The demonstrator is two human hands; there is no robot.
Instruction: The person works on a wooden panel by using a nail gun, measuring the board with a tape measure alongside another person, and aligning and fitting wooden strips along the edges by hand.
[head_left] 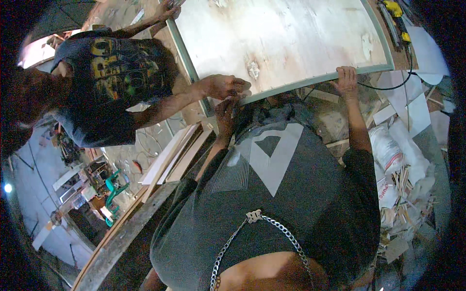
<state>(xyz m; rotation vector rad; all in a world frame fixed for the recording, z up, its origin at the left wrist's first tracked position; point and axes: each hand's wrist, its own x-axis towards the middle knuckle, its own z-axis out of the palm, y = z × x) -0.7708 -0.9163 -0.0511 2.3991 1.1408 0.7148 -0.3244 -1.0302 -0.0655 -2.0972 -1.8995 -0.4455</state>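
In front of me is a large pale wooden panel (301, 39), knotted and stained, with a grey-green strip (310, 83) along its edges. My right hand (346, 81) grips the panel's near edge, fingers bent over the top. At the near left corner, my left hand (226, 112) is closed at the same edge; its fingertips are partly hidden. Just above it, a co-worker's hand (227, 87) rests at the panel's corner. The co-worker's other hand (167, 8) is at the far left edge.
The co-worker (131, 72) stands close on my left. A yellow and black power tool (398, 22) with a black cord lies beyond the panel's right edge. Boards (177, 150) lean at left near a green plastic chair (114, 191). White sacks (386, 145) and wood scraps (403, 189) crowd the right.
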